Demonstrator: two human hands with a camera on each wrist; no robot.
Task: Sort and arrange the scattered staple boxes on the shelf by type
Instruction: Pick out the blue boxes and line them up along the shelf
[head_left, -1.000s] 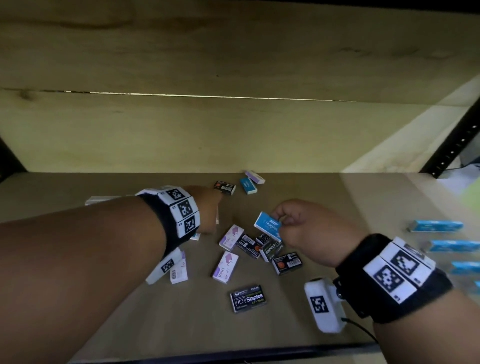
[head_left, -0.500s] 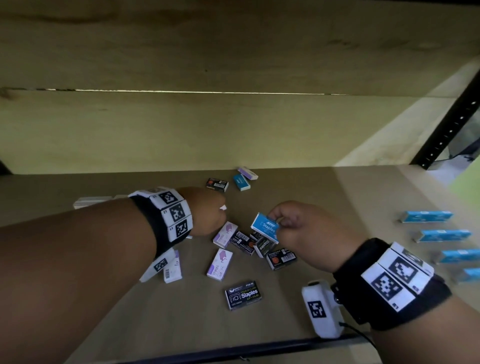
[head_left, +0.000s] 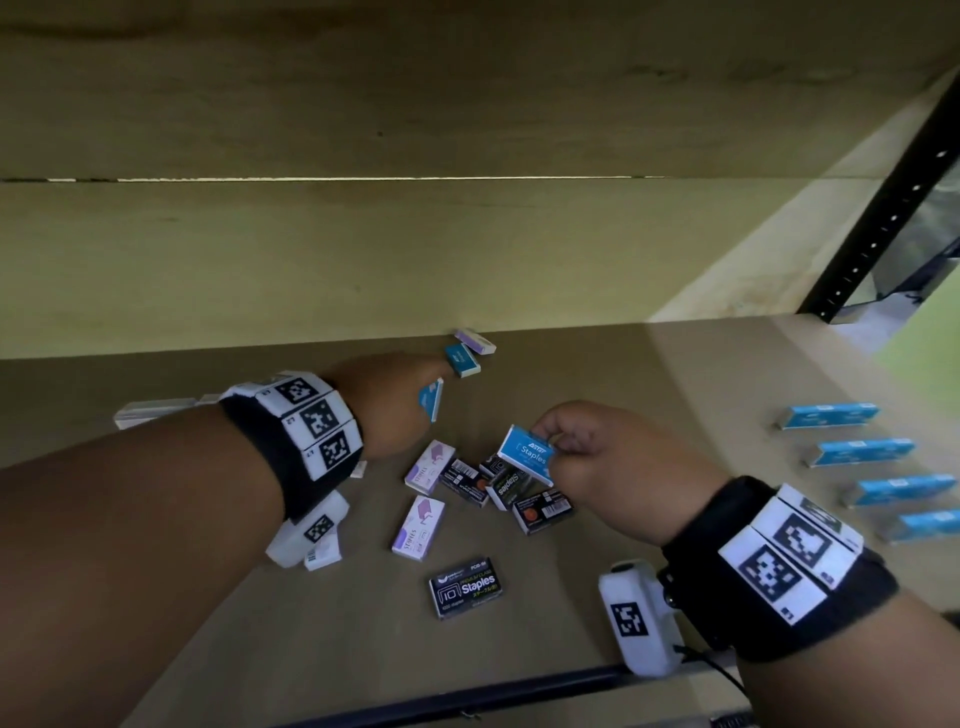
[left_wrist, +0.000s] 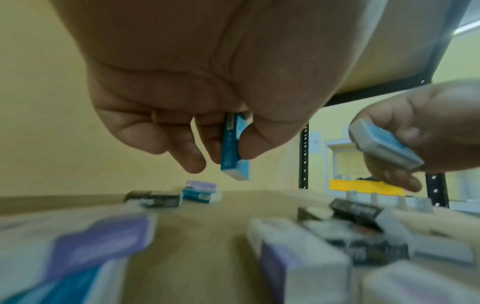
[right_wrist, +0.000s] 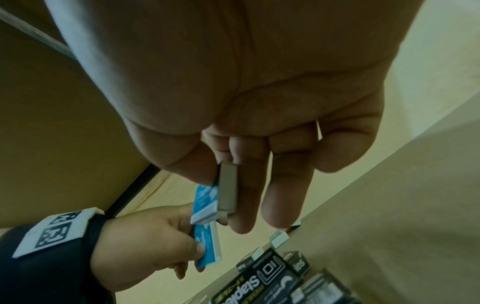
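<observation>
Two hands are out over the shelf (head_left: 519, 649) in the head view. The left hand (head_left: 387, 402) reaches toward the back and pinches a small blue box (head_left: 431, 399) on edge. The right hand (head_left: 602, 457) sits lower, fingers curled on a blue staple box (head_left: 525, 453) that reads "Staples". Under it is a loose pile of black and purple boxes; a black box (head_left: 466, 587) nearer the front says "10 Staples". Four blue boxes (head_left: 862, 451) lie in a row on the right.

Left wrist view: thumb and fingers (left_wrist: 197, 162) clamp the small blue box (left_wrist: 231, 152) upright above the shelf. Its print is too small to read.

Right wrist view: thumb and fingers (right_wrist: 246, 197) are closed on the blue staple box (right_wrist: 207, 202), seen end-on. Black boxes below show "Staples" upside down.
</observation>
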